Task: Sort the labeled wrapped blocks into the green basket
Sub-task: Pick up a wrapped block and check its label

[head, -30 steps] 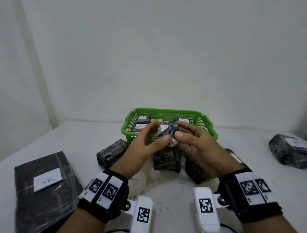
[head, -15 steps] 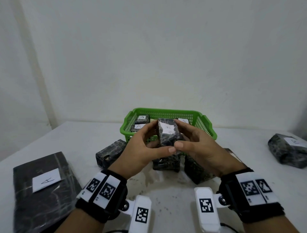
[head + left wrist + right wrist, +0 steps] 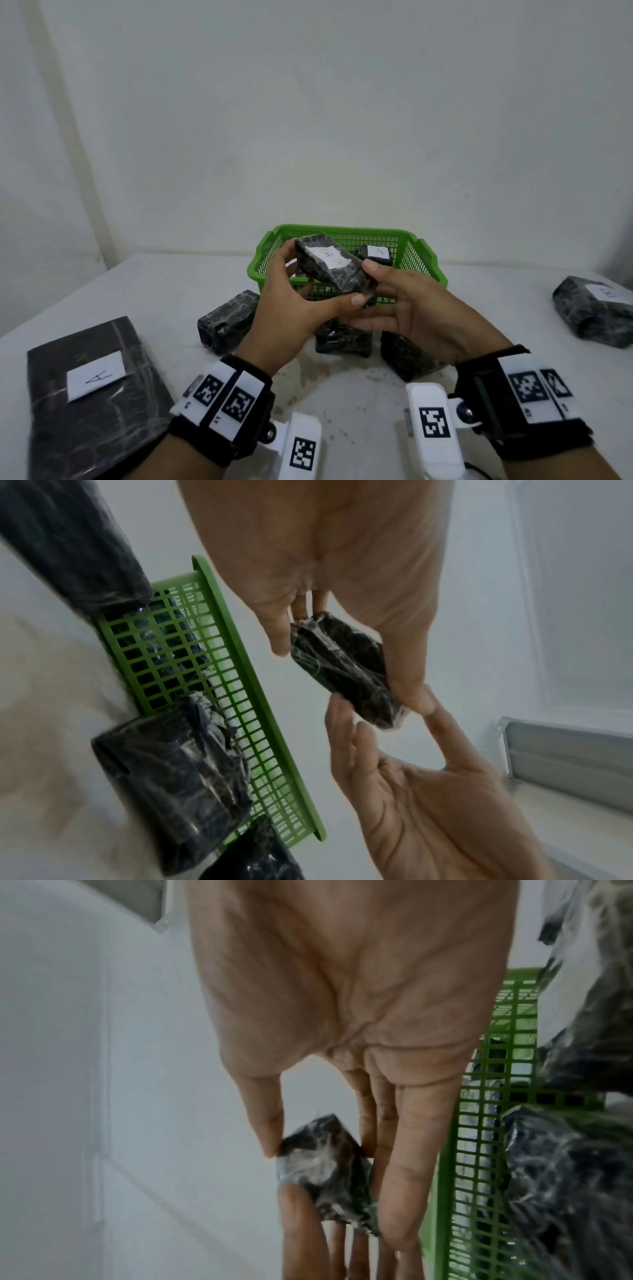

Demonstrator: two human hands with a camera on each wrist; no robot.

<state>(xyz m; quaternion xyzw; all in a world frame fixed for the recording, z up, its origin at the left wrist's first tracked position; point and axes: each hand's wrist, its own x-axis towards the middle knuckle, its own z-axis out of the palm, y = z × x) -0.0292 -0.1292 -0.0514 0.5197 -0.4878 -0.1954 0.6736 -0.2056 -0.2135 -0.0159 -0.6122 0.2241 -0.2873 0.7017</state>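
Note:
A dark wrapped block (image 3: 329, 267) with a white label marked A faces up, tilted, just above the front wall of the green basket (image 3: 424, 260). My left hand (image 3: 301, 294) grips it, thumb at the near end and fingers at the far end. My right hand (image 3: 404, 301) pinches the block's right corner, thumb on top and fingers stretched beneath. In the left wrist view the block (image 3: 342, 666) sits between both hands. The right wrist view shows the thumb tip on the block (image 3: 329, 1172). Another A-labeled block (image 3: 376, 255) lies inside the basket.
Three dark wrapped blocks (image 3: 227, 317), (image 3: 342, 339), (image 3: 400, 356) lie on the white table in front of the basket. A labeled block (image 3: 596, 308) sits at the far right. A flat dark package (image 3: 92, 411) with an A label lies at the near left.
Both hands turned the block until its label faces up, and raised it toward the basket. It now lies tilted over the basket's front wall instead of standing on end.

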